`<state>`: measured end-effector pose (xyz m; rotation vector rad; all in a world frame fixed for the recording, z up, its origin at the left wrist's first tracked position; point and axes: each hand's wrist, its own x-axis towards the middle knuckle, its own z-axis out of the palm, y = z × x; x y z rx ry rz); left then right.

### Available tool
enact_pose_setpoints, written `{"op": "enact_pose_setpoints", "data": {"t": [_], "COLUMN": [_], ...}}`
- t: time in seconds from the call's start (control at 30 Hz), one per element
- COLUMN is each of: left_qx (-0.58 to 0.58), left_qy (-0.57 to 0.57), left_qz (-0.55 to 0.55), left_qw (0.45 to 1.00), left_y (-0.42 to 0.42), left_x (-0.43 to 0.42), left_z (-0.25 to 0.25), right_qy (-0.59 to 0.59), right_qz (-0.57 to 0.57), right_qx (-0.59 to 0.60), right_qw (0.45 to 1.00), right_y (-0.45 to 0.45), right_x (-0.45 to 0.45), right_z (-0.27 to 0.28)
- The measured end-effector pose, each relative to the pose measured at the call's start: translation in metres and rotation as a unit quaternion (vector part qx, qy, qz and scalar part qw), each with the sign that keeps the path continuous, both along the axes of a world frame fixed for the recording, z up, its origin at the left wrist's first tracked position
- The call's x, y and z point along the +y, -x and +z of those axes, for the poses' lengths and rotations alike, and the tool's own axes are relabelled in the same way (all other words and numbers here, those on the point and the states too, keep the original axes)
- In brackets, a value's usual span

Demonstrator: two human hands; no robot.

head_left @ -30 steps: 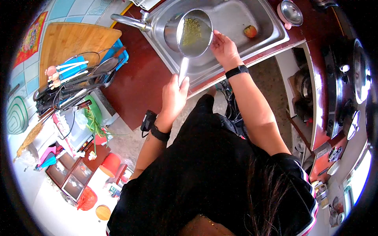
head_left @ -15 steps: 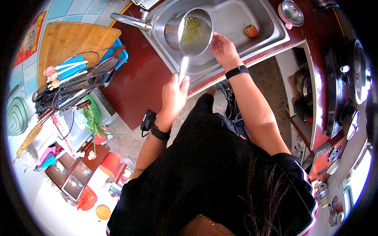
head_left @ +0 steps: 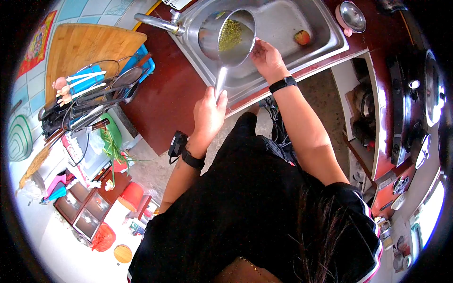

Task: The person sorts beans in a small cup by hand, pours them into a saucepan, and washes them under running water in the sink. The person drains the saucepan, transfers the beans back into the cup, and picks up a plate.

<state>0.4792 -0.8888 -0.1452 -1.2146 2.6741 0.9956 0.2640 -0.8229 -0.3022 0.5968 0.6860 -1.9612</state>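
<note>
My left hand (head_left: 208, 113) is wrapped round the handle of a metal pan (head_left: 238, 40), which is held over the left part of the steel sink (head_left: 276, 87). Small green beans (head_left: 230, 35) lie in liquid inside the pan. Against the pan's right rim rests my right hand (head_left: 268, 59), its fingers bent at the edge and partly hidden. Behind the pan, a round metal vessel (head_left: 207, 37) sits in the sink. A red and yellow fruit-like piece (head_left: 302, 37) lies at the sink's right side.
A faucet (head_left: 158, 22) stands left of the sink. Farther left are a wooden cutting board (head_left: 89, 52) and a rack of utensils. A metal bowl with pink handles (head_left: 352, 17) is right of the sink, and a stove (head_left: 401, 108) is at the far right.
The pan has shifted and tilted slightly, with its beans still inside. Both hands keep nearly the same places on it. The whole view has moved a little.
</note>
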Motion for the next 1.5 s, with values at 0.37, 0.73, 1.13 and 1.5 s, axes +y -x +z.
{"op": "enact_pose_setpoints", "data": {"t": [0.37, 0.73, 1.13, 1.5], "left_qx": [-0.018, -0.027, -0.024, -0.016], "left_qy": [0.021, 0.04, 0.04, 0.037], "left_qz": [-0.011, -0.024, -0.021, -0.019], "left_qw": [1.0, 0.999, 0.999, 0.999], "left_y": [-0.001, -0.003, -0.006, -0.008], "left_x": [0.001, 0.003, 0.009, 0.012], "left_z": [-0.001, 0.003, 0.006, 0.006], "right_qy": [-0.018, -0.056, 0.033, 0.003], "right_qz": [-0.001, -0.002, 0.037, 0.003], "right_qx": [0.005, 0.0, 0.019, -0.011], "right_qw": [1.0, 0.998, 0.999, 1.0], "right_y": [-0.002, -0.007, -0.009, -0.01], "right_x": [-0.002, -0.002, 0.012, 0.019], "right_z": [0.006, 0.014, -0.008, 0.01]}}
